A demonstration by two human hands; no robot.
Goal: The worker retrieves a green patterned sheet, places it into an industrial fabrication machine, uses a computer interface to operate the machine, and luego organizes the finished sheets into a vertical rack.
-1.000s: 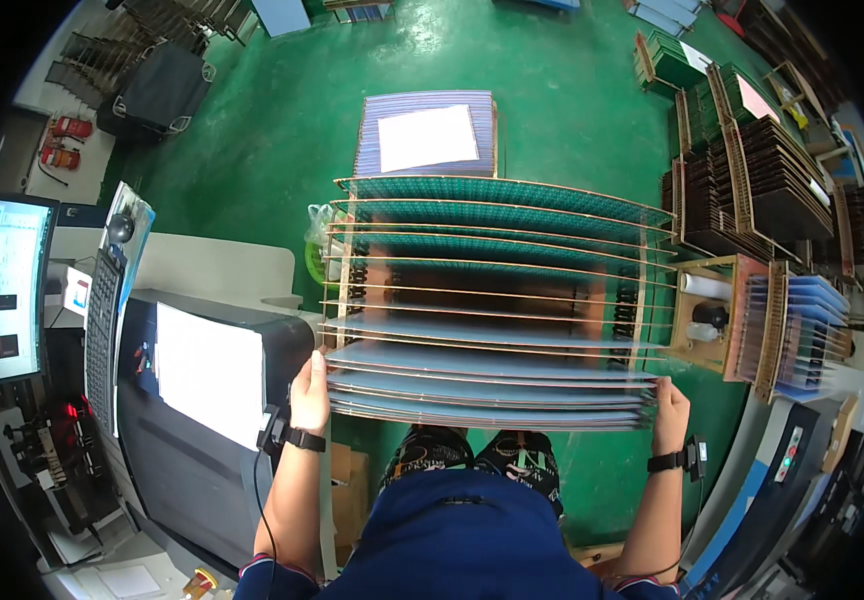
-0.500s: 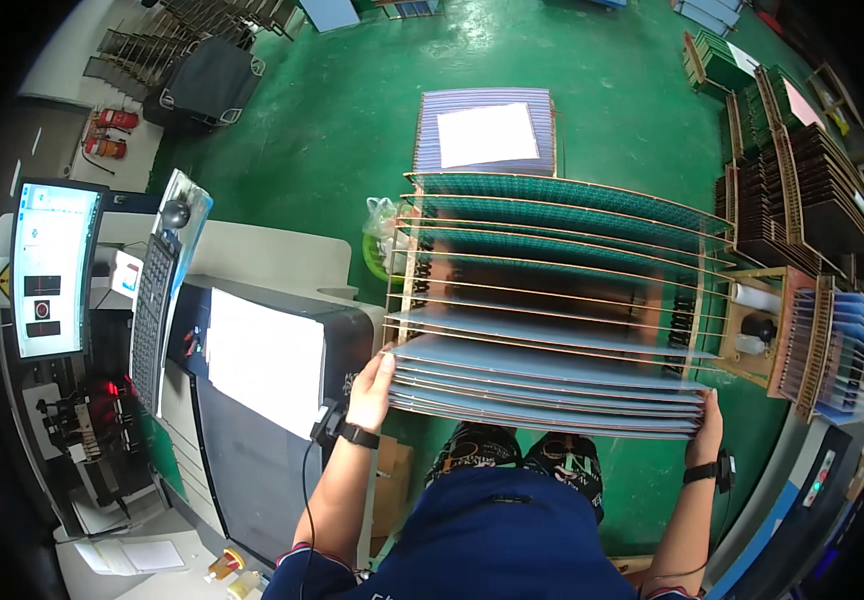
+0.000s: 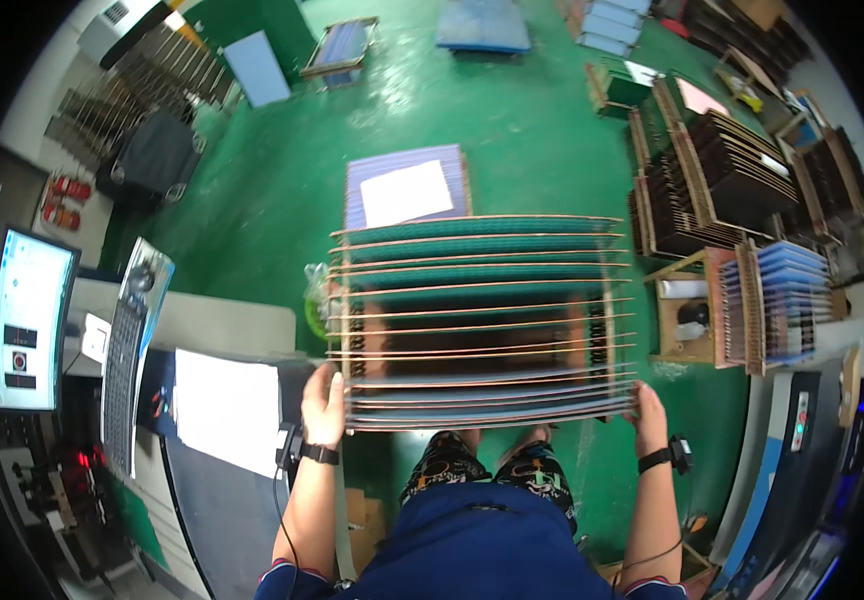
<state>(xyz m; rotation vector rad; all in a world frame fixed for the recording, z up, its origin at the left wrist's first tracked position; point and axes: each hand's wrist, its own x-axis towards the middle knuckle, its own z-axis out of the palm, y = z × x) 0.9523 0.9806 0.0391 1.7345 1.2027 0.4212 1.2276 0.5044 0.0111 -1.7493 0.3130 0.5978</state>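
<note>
Several thin blue-grey panels (image 3: 492, 408) span the space between my hands, at the near side of a slotted rack (image 3: 607, 290). My left hand (image 3: 324, 405) grips their left ends, thumb on top. At the right ends, the fingers of my right hand (image 3: 649, 412) are closed around the edges. Beyond them, spaced panels stand in rows in the rack, with green ones (image 3: 482, 255) at the far end. The undersides of the held panels are hidden, as is how deep they sit in the slots.
On my left are a bench with white paper sheets (image 3: 227, 402), a keyboard (image 3: 124, 345) and a monitor (image 3: 32, 320). A paper-topped stack (image 3: 407, 190) stands behind the rack. Racks of dark panels (image 3: 722, 170) and blue panels (image 3: 792, 290) line the right.
The view has swung to the right. The held panels, tilted and fanned toward me before, now lie more level and closer in line with the rack's rows. Both hands keep their grip.
</note>
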